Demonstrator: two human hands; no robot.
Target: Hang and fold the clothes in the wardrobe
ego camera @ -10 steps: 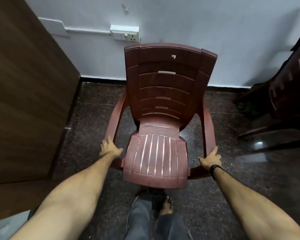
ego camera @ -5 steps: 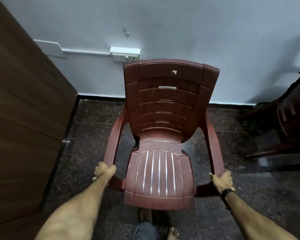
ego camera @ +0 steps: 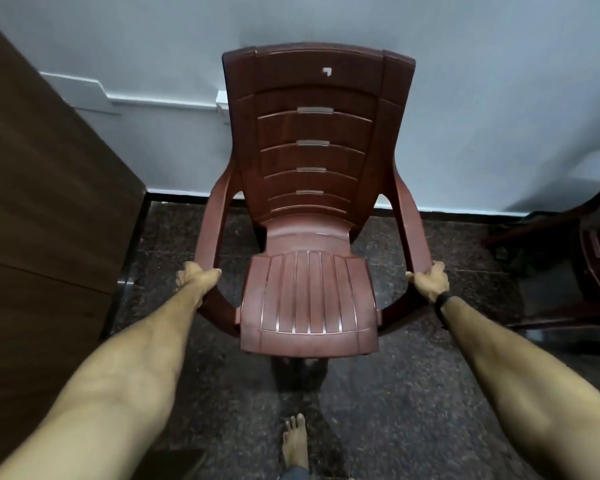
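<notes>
Since a second ago the plastic chair (ego camera: 312,237) has risen and come nearer the person, its back now covering most of the wall socket (ego camera: 221,102) behind it. Both grips are clenched on the chair: the left hand (ego camera: 196,277) wraps the front of the left armrest and the right hand (ego camera: 428,280), with a dark band on its wrist, wraps the front of the right one. Holding both armrests at matching points probably keeps the chair level and balanced while it is carried. Between the two grips lies the slatted seat; beyond them the back tilts away toward the wall. Out past the left grip stands a brown wooden panel (ego camera: 49,202), possibly the wardrobe's side. Out past the right grip sits another dark chair (ego camera: 585,258). No clothes are in view, so hanging and folding is not yet begun.
</notes>
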